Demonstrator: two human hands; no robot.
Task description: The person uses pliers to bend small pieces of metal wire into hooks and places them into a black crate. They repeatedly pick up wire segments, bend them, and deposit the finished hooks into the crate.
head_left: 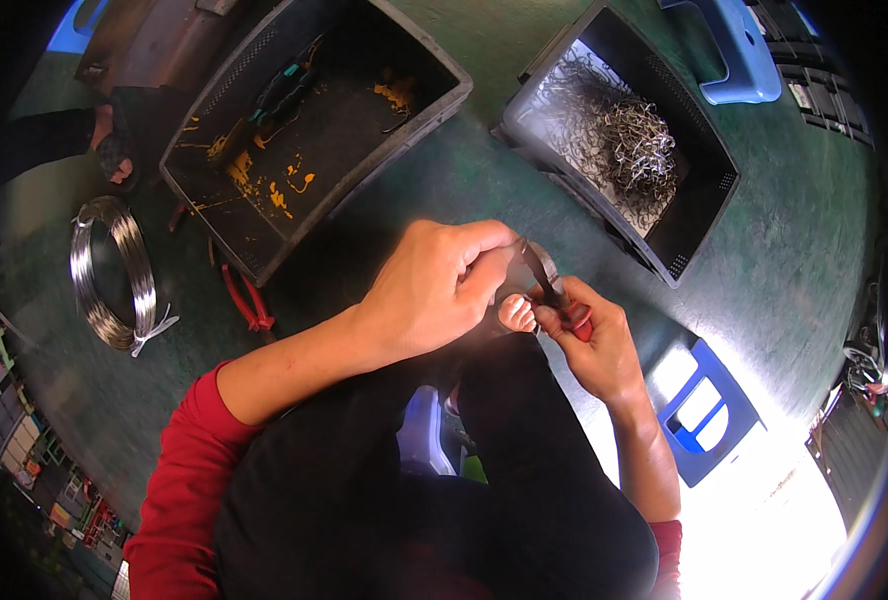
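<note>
My right hand is wrapped round the red handles of a pair of pliers, whose dark jaws point up and to the left. Thumb and forefinger of my left hand pinch together right at the tip of those jaws. Whatever thin piece sits between them is too small to make out. Both hands are held above my lap, close to my bare toes. Beyond them, a black bin at the far right holds a tangled heap of bent wire pieces.
Far left stands a larger black bin with yellow stains and a green-handled tool. A wire coil and red-handled pliers lie on the green floor. Blue plastic stools are at the right; another person's foot is far left.
</note>
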